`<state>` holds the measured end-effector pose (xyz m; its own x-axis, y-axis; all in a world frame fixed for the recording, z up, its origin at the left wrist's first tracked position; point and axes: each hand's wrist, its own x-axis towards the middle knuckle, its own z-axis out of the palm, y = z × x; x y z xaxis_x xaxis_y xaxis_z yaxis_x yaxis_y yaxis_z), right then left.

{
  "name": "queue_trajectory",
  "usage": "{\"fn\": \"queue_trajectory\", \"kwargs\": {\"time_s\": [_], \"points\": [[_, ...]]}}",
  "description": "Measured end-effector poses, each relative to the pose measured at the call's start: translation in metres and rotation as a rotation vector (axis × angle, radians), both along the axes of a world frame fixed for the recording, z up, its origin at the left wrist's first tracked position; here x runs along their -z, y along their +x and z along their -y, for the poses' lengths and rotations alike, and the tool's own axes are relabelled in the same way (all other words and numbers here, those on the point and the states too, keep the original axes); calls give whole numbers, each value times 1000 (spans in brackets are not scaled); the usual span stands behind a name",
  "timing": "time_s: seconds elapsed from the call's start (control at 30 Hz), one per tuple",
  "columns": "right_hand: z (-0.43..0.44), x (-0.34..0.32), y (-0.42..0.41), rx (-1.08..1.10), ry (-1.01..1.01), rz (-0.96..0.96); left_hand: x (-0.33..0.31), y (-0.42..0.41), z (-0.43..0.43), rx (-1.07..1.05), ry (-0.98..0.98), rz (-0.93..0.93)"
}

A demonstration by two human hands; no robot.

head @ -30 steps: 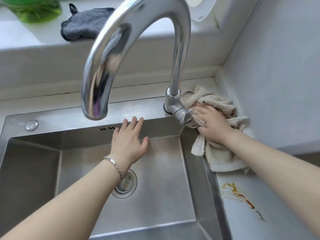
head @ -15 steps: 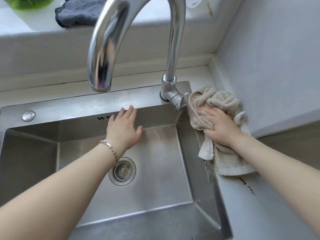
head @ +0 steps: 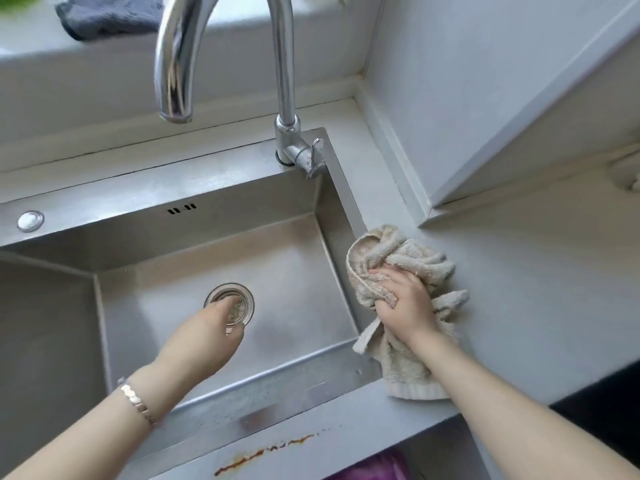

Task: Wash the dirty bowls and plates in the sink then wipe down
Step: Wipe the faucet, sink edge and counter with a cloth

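The steel sink [head: 138, 188] holds no bowls or plates, only its round drain [head: 240, 297] in the basin floor. My left hand [head: 201, 341], a bracelet on its wrist, hovers over the drain with fingers loosely curled downward and nothing in them. It is blurred. My right hand [head: 405, 306] grips a bunched beige towel [head: 408, 258] and presses it on the grey counter just right of the sink's right rim.
The curved chrome faucet [head: 284, 81] rises from the sink's back right corner, its lever [head: 313, 157] pointing forward. A grey cloth [head: 110, 15] lies on the back ledge. A rusty stain [head: 263, 452] marks the front rim. A boxed wall corner [head: 519, 98] stands at the right.
My right hand dragged the towel from the faucet base toward me along the sink's right rim. My left hand left the back wall of the basin and came back over the drain.
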<state>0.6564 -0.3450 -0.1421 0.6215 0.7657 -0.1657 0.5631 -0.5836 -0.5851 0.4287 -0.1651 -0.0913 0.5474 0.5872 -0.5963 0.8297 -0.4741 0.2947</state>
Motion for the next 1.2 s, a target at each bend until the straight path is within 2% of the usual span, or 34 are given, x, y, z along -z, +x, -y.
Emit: {"fn": "queue_trajectory", "kwargs": {"time_s": [0.17, 0.27, 0.3, 0.4, 0.43, 0.5, 0.67, 0.73, 0.8, 0.87, 0.93, 1.07, 1.2], "points": [[4, -29, -42, -51, 27, -194, -7, -14, 20, 42, -18, -23], [17, -45, -7, 188, 146, -41, -9, -5, 24, 54, -8, -28], [26, -44, 13, 242, 103, 7, -9, -1, 25, 54, -3, -22], [60, -25, 54, 262, -285, 144, -7, 11, 30, 38, 3, 9], [66, -17, 57, 260, -301, 156, -6, 13, 32, 27, 2, 22], [67, -5, 56, 280, -186, 168, -4, 16, 38, 9, -2, 51], [51, -2, 49, 460, 32, 60, -1, 7, 50, -58, -12, 77], [67, -2, 20, 376, 50, 73, 0, 4, 52, -63, -14, 75], [93, 4, -5, 158, 71, 151, 0, 3, 53, -72, -8, 74], [106, 4, 4, -77, 57, 159, 0, 3, 53, -88, 0, 76], [98, 1, 37, -172, 46, 169, -1, 3, 54, -108, 3, 79], [45, -4, 96, 296, -62, 110, -1, -5, 53, -171, 26, 102], [37, -9, 93, 258, -98, 142, 1, -28, 50, -178, 24, 63]]}}
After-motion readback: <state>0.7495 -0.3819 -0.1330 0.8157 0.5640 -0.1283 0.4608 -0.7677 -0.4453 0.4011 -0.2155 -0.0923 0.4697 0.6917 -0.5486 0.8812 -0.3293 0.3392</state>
